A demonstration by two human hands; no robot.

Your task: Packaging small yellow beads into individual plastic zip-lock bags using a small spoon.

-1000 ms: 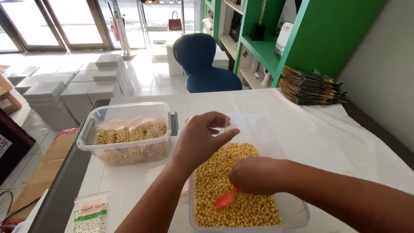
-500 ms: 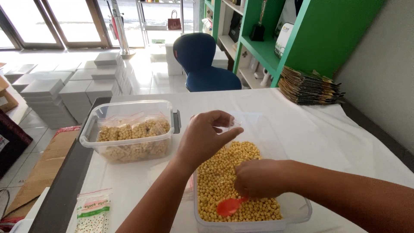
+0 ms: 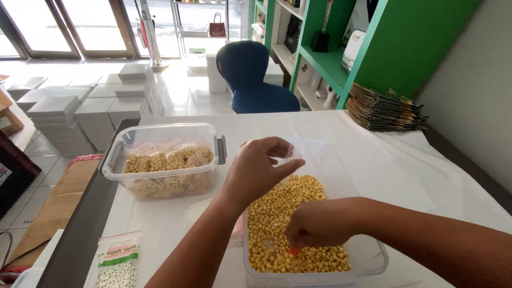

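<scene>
Over the tub (image 3: 368,255), right hand (image 3: 314,224) digs yellow pellets (image 3: 282,208) (scoop buried).

Two bare forearms came into the head view — no sleeve, cuff or glove showed on either. The left hand (image 3: 255,170) was bare, with no ring, watch or band visible at its wrist. The right hand (image 3: 314,224) was likewise bare, and its forearm ran uncovered to the picture's lower right edge. Fingernails looked short and unpainted on the left hand — those of the right were turned out of sight.
</scene>
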